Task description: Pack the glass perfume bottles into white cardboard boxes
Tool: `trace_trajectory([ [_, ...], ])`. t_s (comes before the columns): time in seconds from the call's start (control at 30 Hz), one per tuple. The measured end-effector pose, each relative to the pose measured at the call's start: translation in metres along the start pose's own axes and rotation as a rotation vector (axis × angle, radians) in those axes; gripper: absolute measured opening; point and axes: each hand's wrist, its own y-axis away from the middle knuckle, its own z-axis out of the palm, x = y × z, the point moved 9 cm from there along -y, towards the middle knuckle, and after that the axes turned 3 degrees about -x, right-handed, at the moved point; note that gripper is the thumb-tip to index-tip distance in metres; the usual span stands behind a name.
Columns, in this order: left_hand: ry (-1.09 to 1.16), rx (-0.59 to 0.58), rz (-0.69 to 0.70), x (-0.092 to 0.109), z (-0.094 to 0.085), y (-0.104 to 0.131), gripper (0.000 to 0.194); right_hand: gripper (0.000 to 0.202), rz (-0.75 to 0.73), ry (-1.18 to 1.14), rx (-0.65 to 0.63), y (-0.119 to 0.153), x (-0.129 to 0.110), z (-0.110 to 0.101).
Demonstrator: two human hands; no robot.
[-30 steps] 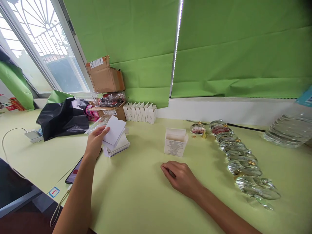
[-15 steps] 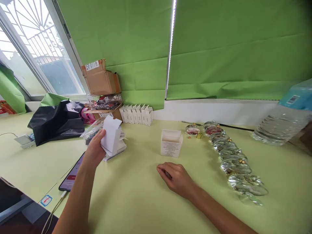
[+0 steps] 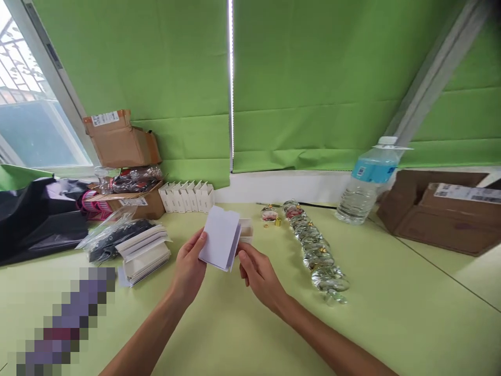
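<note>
The left hand [image 3: 190, 266] grips the folded white card [image 3: 219, 237] by its left side, thumb on its face. The right hand [image 3: 260, 271], fingers curled, is at the card's right edge, near the open box [image 3: 246, 230] behind; whether it grasps anything, I cannot tell.

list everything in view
folded card: one, white, left hand
open box: one, white, behind card
small cartons: several, white, back row
carton stack: one, white, left
clear bag: one, dark contents, left
plastic sheet: one, black, far left
cardboard boxes: three, brown, two left, one right
glass pieces: several, clear, right row
round piece: one, reddish, beside row
cap: one, gold, beside it
water bottle: one, blue label, back right
curtains: several, green, back
window: one, grey frame, far left
table: one, yellow-green, below
blurred patch: one, purple, lower left
left hand: one, holding card
right hand: one, at card's edge
</note>
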Motion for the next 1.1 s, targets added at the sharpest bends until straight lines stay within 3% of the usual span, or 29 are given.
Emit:
trace_trajectory([
  [0.2,0.004,-0.086,0.05,-0.001,0.044,-0.009,0.039,0.045,0.035,-0.095,0.133,-0.005,-0.001,-0.03],
  [0.33,0.033,-0.137,0.059,-0.011,0.057,-0.009,0.036,0.049,0.071,-0.133,0.194,-0.008,0.005,-0.045],
  [0.6,-0.167,-0.114,0.062,-0.016,0.041,-0.001,0.042,0.05,0.062,-0.101,0.173,-0.011,0.005,-0.05],
  [0.9,-0.152,-0.11,0.024,-0.017,0.033,-0.001,0.042,0.051,0.095,-0.134,0.144,-0.013,0.016,-0.046],
  [1.1,-0.128,-0.106,0.021,-0.014,0.027,-0.006,0.039,0.047,0.067,-0.081,0.091,-0.018,0.005,-0.052],
])
